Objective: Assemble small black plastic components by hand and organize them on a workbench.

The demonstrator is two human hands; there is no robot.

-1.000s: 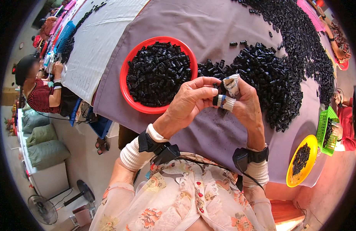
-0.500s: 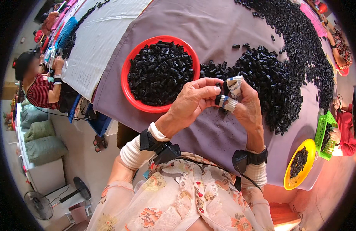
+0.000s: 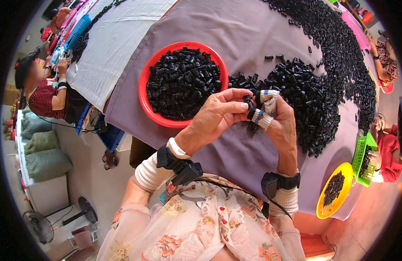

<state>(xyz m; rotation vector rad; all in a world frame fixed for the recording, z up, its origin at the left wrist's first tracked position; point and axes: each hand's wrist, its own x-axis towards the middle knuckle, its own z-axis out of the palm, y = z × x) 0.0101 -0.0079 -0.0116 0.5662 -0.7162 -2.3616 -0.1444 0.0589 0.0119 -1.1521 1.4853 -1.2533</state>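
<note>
Between my hands, over the table edge, is a small black cylindrical part (image 3: 248,102). My left hand (image 3: 216,114) pinches it between thumb and fingertips. Facing it, my right hand (image 3: 279,122) has cloth wraps with dark stripes around its thumb and a finger, and those fingers are curled in close to the part. Whether the right fingers grip the same part or another one is hidden. Left of the hands stands a red basin (image 3: 144,93) heaped with the same black parts. A loose pile of black parts (image 3: 314,104) spreads beyond my right hand.
The grey-purple tablecloth (image 3: 201,21) meets a white cloth (image 3: 109,39) at left. A yellow plate (image 3: 340,198) with dark bits lies at the right edge, beside a green basket (image 3: 366,150) touched by a co-worker's hand. Another person in striped clothing (image 3: 46,98) works at left.
The black part now shows more plainly at my left fingertips, and the right fingers have shifted slightly. My left hand stays nearly in place. The view has tilted a little.
</note>
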